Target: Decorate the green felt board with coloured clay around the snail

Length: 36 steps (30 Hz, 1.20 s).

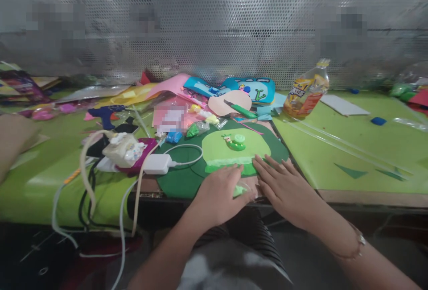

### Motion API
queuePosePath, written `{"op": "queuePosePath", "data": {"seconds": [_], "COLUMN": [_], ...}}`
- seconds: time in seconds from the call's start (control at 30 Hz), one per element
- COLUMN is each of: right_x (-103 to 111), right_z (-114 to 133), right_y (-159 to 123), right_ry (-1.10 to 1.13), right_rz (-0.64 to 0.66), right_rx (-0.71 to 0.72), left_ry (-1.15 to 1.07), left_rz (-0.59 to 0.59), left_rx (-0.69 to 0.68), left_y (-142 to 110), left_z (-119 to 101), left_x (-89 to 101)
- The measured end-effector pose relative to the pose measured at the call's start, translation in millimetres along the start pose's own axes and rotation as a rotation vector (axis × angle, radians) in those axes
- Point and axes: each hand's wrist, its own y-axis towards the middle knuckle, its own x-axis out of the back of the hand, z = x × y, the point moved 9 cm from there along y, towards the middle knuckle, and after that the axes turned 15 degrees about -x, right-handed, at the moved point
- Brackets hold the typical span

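A light green oval point(214, 145) with a small green clay snail point(236, 142) lies on a dark green sheet point(182, 183) at the table's front edge. Along the oval's lower side runs a band of green clay point(217, 165). My left hand point(219, 194) rests at the band's near side, fingers forward and thumb apart, apparently holding nothing. Flat and with fingers stretched out, my right hand point(284, 187) touches the right end of the band. Between my hands, partly hidden by the left one, is a light green lump point(239, 190) in clear plastic.
Left of the sheet stand a power strip with plugs and cables point(125, 151) and a white charger point(157, 164). Behind are a glue gun point(107, 113), bagged clay point(193, 130) and a green-handled cutter point(242, 110). A plastic bottle point(306, 91) stands at the right; another person's arm point(15, 140) shows far left.
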Motion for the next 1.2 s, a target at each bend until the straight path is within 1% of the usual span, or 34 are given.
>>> {"op": "queuePosePath", "data": {"seconds": [0.1, 0.27, 0.33, 0.57, 0.77, 0.83, 0.93, 1.0, 1.13, 1.2], "right_x": [-1, -4, -4, 0, 3, 1, 0, 2, 3, 1], "right_z": [-4, -16, -19, -22, -23, -25, -30, -26, 0, 8], "right_y": [1, 5, 5, 7, 10, 10, 13, 15, 18, 18], "right_ry": [-0.001, 0.020, 0.022, 0.002, -0.025, -0.015, 0.066, 0.135, 0.195, 0.193], "right_rz": [0.034, 0.043, 0.044, 0.047, -0.024, -0.010, 0.029, 0.046, 0.094, 0.112], "right_rx": [-0.023, -0.150, -0.176, -0.192, -0.185, -0.183, -0.241, -0.251, -0.141, -0.111], "left_ry": [0.005, -0.003, -0.003, -0.021, -0.013, -0.004, 0.006, 0.006, -0.002, -0.014], "left_rz": [0.006, 0.029, 0.030, 0.016, 0.006, 0.008, 0.010, 0.012, 0.015, 0.011], "left_rx": [0.006, 0.027, 0.033, -0.004, -0.031, -0.036, -0.034, -0.038, -0.046, -0.046], "left_y": [1, -1, -2, -1, -1, -1, -1, -1, -1, -1], "left_z": [0, 2, 3, 1, 1, 1, 1, 0, 0, 0], "left_x": [0.9, -1.5, -1.9, -1.4, -0.9, -1.5, -2.1, -2.0, -0.8, -0.6]}}
